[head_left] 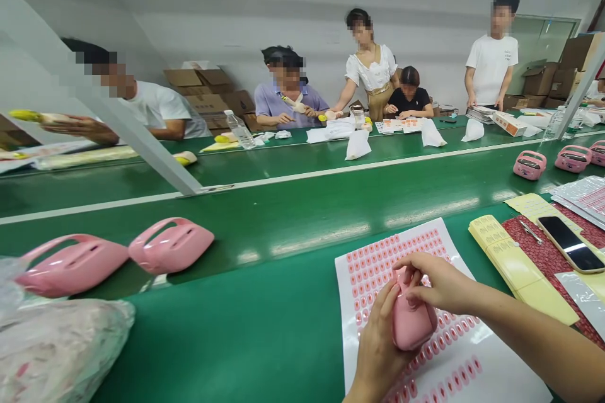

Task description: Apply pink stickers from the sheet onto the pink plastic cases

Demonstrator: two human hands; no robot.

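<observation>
My left hand wraps round a small pink plastic shell and holds it just above a white sheet of small pink stickers. My right hand comes in from the right, fingers curled and pinched against the top of the same shell. Whether a sticker sits under the fingertips I cannot make out. Two more pink shells lie on the green belt at the left.
Yellow sticker strips, a phone and tweezers lie on a red mat at the right. Pink shells stand further up the belt. A plastic bag sits at lower left. Several people work across the belt near cardboard boxes.
</observation>
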